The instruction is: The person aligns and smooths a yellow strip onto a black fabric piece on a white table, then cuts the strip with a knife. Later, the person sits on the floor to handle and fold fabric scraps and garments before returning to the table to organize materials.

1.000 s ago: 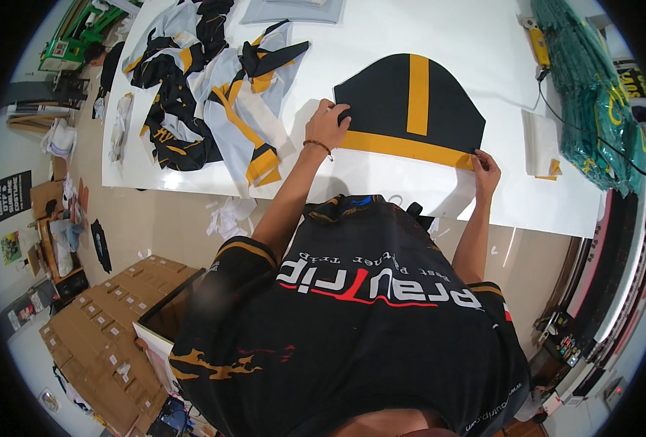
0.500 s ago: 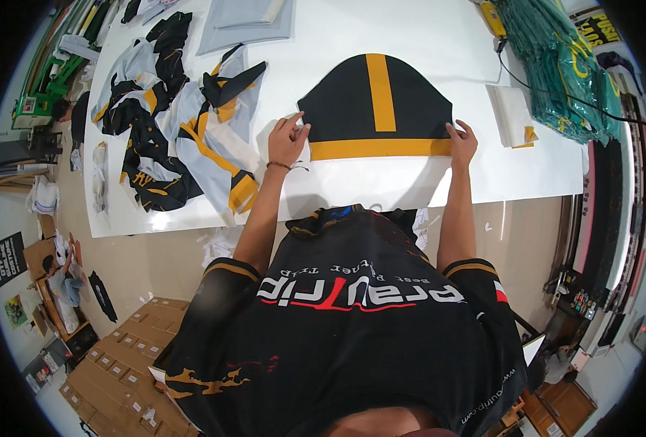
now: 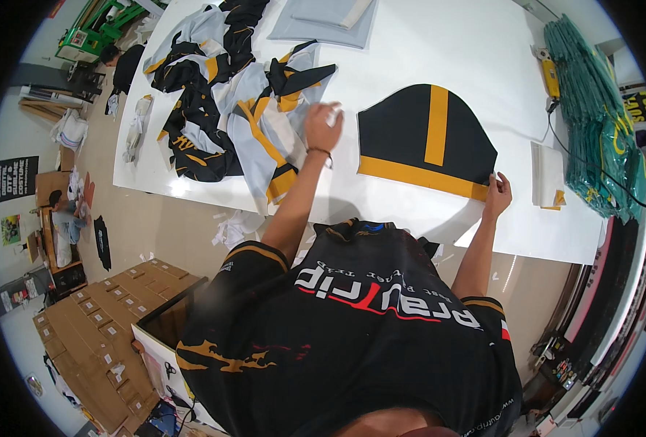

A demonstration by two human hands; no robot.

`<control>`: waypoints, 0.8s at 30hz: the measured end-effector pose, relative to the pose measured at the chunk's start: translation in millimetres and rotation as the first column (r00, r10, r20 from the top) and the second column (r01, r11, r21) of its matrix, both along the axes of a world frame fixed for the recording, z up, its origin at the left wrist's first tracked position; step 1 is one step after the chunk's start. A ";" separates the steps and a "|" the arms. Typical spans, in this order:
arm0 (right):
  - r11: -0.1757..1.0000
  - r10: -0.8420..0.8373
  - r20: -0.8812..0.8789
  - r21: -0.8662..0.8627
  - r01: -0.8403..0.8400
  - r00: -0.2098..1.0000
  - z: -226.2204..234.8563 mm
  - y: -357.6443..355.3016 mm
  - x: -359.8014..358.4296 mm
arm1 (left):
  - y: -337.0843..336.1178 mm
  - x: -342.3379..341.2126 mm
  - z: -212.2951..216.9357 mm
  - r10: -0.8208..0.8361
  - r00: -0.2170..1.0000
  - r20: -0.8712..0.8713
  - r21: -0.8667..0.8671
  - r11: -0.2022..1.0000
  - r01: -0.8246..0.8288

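In the head view, read as a clock face with twelve at the top, a black cloth piece (image 3: 395, 135) lies flat on the white table (image 3: 417, 54) toward two o'clock. Its curved edge is toward its own twelve. A mustard band (image 3: 417, 175) runs along its lower edge, and a mustard stripe (image 3: 437, 124) comes down from the top of the curve, stopping short of the band.

The left hand (image 3: 323, 130) is at twelve o'clock, off the cloth piece's nine o'clock side and apart from it. Its fingers are loosely spread and bent, with nothing seen in them. A dark bracelet (image 3: 319, 151) circles that wrist. The right hand (image 3: 499, 194) is at three o'clock, at the piece's lower corner toward its four. Its thumb and fingers are close together and touch the cloth there; whether they pinch it, I cannot tell.

Near the left hand, toward eleven o'clock, is a loose heap of black, grey and mustard clothes (image 3: 261, 116). Folded grey cloth (image 3: 319, 28) lies at twelve, by the top edge. Near three, beyond the right hand, is a pale folded sheet (image 3: 546, 175); toward two are a yellow tool (image 3: 550, 76) and green plastic bags (image 3: 592, 109). Brown boxes (image 3: 104, 328) stand at eight.
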State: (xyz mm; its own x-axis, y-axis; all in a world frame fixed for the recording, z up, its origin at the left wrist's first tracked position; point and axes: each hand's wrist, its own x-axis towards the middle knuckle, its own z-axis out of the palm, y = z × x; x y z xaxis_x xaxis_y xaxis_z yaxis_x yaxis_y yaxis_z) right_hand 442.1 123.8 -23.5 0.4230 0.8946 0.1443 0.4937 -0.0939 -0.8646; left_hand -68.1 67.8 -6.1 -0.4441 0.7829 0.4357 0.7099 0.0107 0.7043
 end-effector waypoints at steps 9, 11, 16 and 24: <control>0.999 -0.032 -0.007 0.001 0.032 0.999 -2.8 2.9 6.2 | 35.4 -87.0 20.7 0.344 0.787 -0.512 -0.336 0.763 -0.553; 0.999 -0.018 -0.013 0.030 0.019 1.000 -8.0 -0.3 9.2 | 37.7 -103.0 23.9 0.279 0.883 -0.378 -0.420 0.798 -0.432; 1.000 -0.009 -0.139 -0.019 0.007 0.990 -11.0 -2.8 10.1 | 32.4 -111.5 61.2 0.245 0.954 0.173 -0.210 0.955 -0.207; 0.965 -0.086 -0.432 0.188 0.183 0.898 33.8 -5.1 -24.6 | 9.1 -52.2 206.6 -0.192 0.819 0.541 0.241 0.968 0.068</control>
